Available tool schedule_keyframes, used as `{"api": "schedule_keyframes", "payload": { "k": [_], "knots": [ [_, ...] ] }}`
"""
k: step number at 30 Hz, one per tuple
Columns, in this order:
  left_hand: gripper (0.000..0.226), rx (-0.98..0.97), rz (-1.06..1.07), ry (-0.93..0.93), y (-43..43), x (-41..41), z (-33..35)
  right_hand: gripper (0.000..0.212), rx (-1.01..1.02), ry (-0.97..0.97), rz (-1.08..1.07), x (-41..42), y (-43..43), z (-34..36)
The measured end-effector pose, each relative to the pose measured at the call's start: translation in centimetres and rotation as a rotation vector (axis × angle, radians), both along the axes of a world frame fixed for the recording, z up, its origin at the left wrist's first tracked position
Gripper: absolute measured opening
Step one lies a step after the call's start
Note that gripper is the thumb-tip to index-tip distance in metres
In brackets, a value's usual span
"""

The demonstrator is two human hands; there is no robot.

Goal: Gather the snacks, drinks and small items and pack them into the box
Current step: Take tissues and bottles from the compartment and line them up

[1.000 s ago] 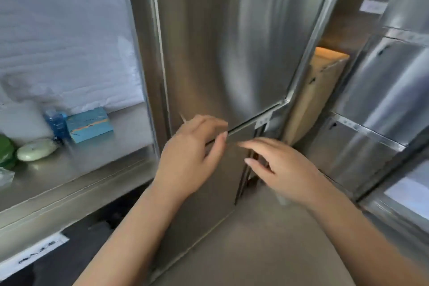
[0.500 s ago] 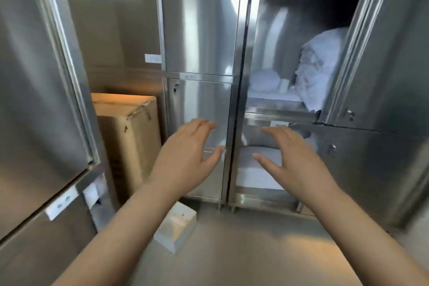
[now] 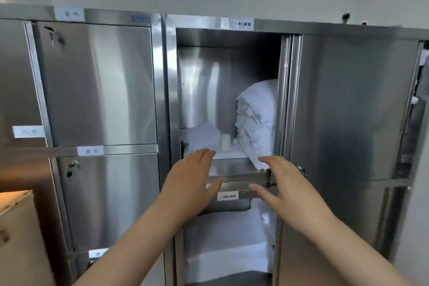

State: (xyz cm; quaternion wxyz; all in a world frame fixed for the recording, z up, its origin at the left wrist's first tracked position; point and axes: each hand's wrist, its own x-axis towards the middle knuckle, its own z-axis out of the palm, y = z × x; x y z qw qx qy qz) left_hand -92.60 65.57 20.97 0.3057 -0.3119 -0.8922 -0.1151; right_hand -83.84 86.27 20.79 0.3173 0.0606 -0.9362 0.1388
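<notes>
Closest are two bare arms reaching forward. The left hand (image 3: 192,183) and the right hand (image 3: 287,190) are both spread open with straight fingers, and they hold nothing. Their palms face each other at the front of a shelf, so I think they are getting ready to lift something out.

Low on the left, only a corner of the brown cardboard box (image 3: 16,227) shows. Things get packed in there, and it is well apart from the hands.

Just past the fingers is the shiny metal shelf edge (image 3: 239,169) of the tall silver steel cabinet (image 3: 170,90). Its wide steel door (image 3: 348,104) is swung open to the right, which lets the hands get in.

On the shelf stands a small white round tub (image 3: 225,142). It is between a low folded white cloth (image 3: 202,137) and a tall pile of folded white bedding (image 3: 257,121). The tub may be one of the small items.

Half a second ago the hands were lower, in front of the bottom doors. The box showed much more, with a little white box on the floor. Now the view is closer and higher.
</notes>
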Motion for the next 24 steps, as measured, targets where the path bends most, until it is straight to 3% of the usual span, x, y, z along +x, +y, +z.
{"api": "schedule_keyframes", "payload": {
  "k": [8, 24],
  "knots": [
    [0.061, 0.026, -0.016, -0.068, 7.2, -16.1, -1.9, 0.060, -0.014, -0.069, -0.022, -14.2, 7.2, -2.4],
    [0.063, 0.027, 0.180, -0.134, 17.7, -45.3, -6.4, 0.061, -0.066, -0.131, 0.126, -48.8, 18.6, -5.8]
  ]
}}
